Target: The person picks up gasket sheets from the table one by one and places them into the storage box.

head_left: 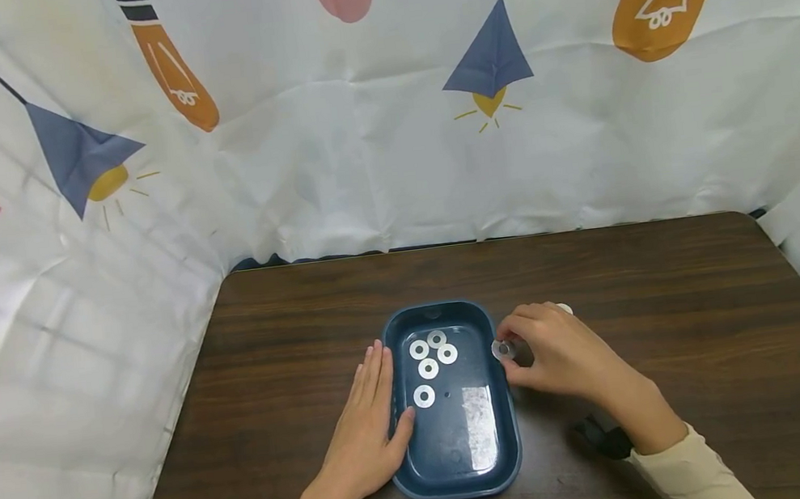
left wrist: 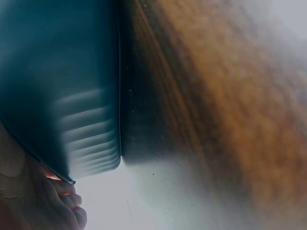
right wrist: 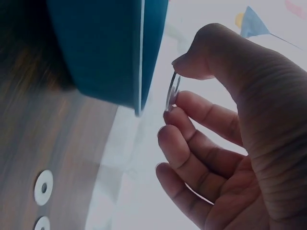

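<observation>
Right hand (head_left: 557,351), grip narrow, pinches a washer (head_left: 497,352) just beside the blue tray (head_left: 448,427), apparently mid-transfer; left hand (head_left: 364,432) rests straight-fingered along the opposite side; release inside seems needed.

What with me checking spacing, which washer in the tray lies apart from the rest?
The washer nearest the left hand; the other four washers cluster toward the far end of the tray.

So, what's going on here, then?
A person pinches a flat, silvery, ring-shaped washer between the fingers of the right hand, by the right rim of a blue, rectangular plastic tray. The left hand rests against the tray's left side. Five similar washers lie in the tray, and at least two more lie on the brown, wood-grain table.
</observation>
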A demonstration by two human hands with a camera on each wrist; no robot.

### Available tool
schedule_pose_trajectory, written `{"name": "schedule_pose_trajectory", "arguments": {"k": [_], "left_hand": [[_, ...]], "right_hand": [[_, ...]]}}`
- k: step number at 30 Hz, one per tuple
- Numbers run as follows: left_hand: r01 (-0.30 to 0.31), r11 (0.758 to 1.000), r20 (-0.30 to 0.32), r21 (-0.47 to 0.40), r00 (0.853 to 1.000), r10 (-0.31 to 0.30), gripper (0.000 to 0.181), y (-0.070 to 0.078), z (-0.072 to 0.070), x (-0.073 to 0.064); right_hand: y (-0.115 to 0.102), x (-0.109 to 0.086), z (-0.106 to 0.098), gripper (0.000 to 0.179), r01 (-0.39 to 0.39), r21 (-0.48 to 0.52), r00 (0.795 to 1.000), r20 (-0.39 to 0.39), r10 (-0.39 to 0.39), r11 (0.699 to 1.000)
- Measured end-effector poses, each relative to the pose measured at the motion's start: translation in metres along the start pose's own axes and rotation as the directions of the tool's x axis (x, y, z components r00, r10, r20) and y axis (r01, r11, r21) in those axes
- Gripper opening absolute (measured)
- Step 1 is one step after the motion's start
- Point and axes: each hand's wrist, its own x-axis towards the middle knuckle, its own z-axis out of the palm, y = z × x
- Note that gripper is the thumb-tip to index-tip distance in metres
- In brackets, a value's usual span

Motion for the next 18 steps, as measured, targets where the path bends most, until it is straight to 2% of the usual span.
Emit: {"name": "schedule_pose_trajectory", "arguments": {"k": [10, 18], "left_hand": [[-0.009, 1.000, 0.012, -0.005, 1.000, 0.009, 0.090, 0.000, 0.000, 0.006], [-0.015, 1.000, 0.025, -0.005, 1.000, 0.015, 0.090, -0.001, -0.001, 0.012]], "right_hand": [[-0.011, 0.010, 0.004, 0.022, -0.029, 0.021, 0.997, 0.071, 0.027, 0.999], [-0.016, 0.017, 0.008, 0.024, 0.003, 0.010, 0.998, 0.070, -0.004, 1.000]]}}
